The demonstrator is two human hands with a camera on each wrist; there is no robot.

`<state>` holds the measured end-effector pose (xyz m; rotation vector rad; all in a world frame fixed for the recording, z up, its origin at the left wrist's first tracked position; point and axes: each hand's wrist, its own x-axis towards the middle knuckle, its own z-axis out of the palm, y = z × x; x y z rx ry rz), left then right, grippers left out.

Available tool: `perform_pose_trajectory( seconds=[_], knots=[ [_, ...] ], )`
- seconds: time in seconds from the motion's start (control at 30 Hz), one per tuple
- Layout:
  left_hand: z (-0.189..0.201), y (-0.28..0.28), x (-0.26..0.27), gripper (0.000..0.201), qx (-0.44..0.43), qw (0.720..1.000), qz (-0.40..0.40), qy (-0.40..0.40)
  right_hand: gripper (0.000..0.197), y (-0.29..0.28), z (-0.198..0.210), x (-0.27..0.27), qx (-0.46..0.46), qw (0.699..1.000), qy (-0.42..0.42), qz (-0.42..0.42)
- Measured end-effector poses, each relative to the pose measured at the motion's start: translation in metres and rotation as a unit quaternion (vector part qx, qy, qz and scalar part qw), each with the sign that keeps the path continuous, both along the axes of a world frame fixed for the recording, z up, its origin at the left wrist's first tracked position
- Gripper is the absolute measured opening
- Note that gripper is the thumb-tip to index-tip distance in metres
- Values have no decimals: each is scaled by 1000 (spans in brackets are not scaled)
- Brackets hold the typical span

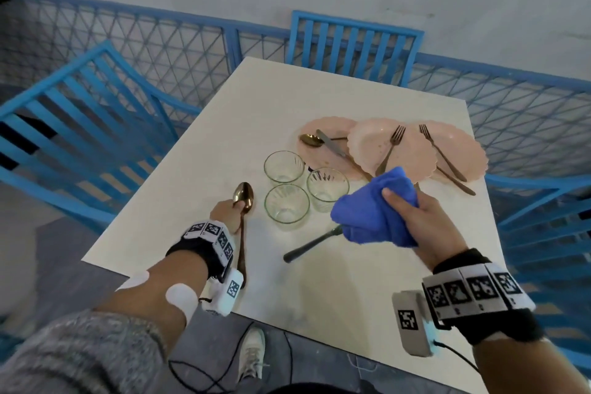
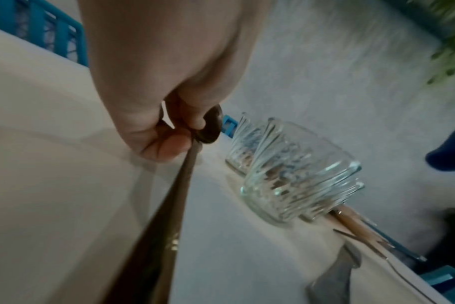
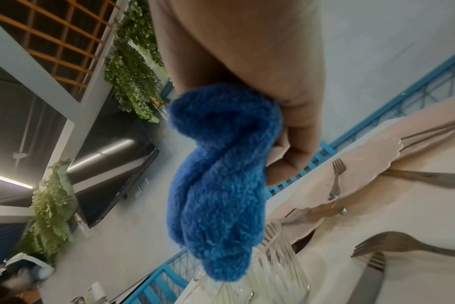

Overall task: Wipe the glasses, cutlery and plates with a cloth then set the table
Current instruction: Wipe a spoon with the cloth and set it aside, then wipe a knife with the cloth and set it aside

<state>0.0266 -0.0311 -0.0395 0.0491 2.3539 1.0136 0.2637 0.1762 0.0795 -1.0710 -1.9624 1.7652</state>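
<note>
My left hand (image 1: 227,212) pinches a dark bronze spoon (image 1: 243,198) near its bowl, at the table's left front; the wrist view shows the fingers (image 2: 166,148) round the spoon's neck (image 2: 192,152). My right hand (image 1: 415,217) grips a bunched blue cloth (image 1: 374,211), seen close in the right wrist view as cloth (image 3: 221,174). Three clear glasses (image 1: 284,166) (image 1: 287,203) (image 1: 327,184) stand between the hands. Three pink scalloped plates (image 1: 377,150) overlap at the back right, carrying forks (image 1: 391,147), a knife (image 1: 332,147) and a spoon (image 1: 311,140). A dark-handled utensil (image 1: 307,246) lies partly under the cloth.
The white table (image 1: 319,281) has blue slatted chairs (image 1: 64,125) on the left, far side (image 1: 351,41) and right. A blue lattice fence (image 1: 527,112) runs behind. A cable and my shoe (image 1: 252,355) are on the floor below the near edge.
</note>
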Motion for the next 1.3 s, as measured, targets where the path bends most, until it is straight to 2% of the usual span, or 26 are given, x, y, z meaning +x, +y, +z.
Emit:
perform_pose_trajectory(
  seconds=[0.17,0.23,0.33,0.47,0.53,0.6,0.63,0.7,0.77,0.83,0.9,0.97,1.2,1.3],
  knots=[
    [-3,-3,-6,23,-48,997,-13,56,14,5,0,8,3,1000,12,-6],
    [-5,-8,-7,28,-43,996,5,81,14,6,-1,9,4,1000,14,-8],
    [-7,-13,-4,40,5,995,64,76,16,9,-2,9,6,1000,8,-7],
    [1,-10,2,43,-16,995,68,72,15,15,5,14,5,1000,23,-17],
    [14,-6,10,48,-39,988,82,123,13,21,9,17,5,998,41,-37],
    [34,5,30,36,0,969,75,235,13,30,9,21,4,996,58,-61],
    [44,12,46,29,38,954,39,293,13,34,9,23,1,995,64,-75],
    [58,31,84,21,86,924,-104,357,14,42,8,28,4,992,77,-97],
    [54,55,119,21,57,893,-275,352,14,46,8,33,11,990,87,-108],
    [43,82,142,20,-43,869,-377,318,14,47,8,38,11,989,92,-112],
    [33,103,151,27,-161,863,-400,263,13,48,7,45,9,988,85,-125],
    [25,114,152,33,-225,859,-402,224,12,49,6,53,11,988,74,-138],
    [14,119,151,33,-280,842,-407,215,21,56,-1,85,-9,987,66,-145],
    [8,112,153,32,-318,821,-410,240,24,59,-5,93,-23,988,62,-142]
  ],
)
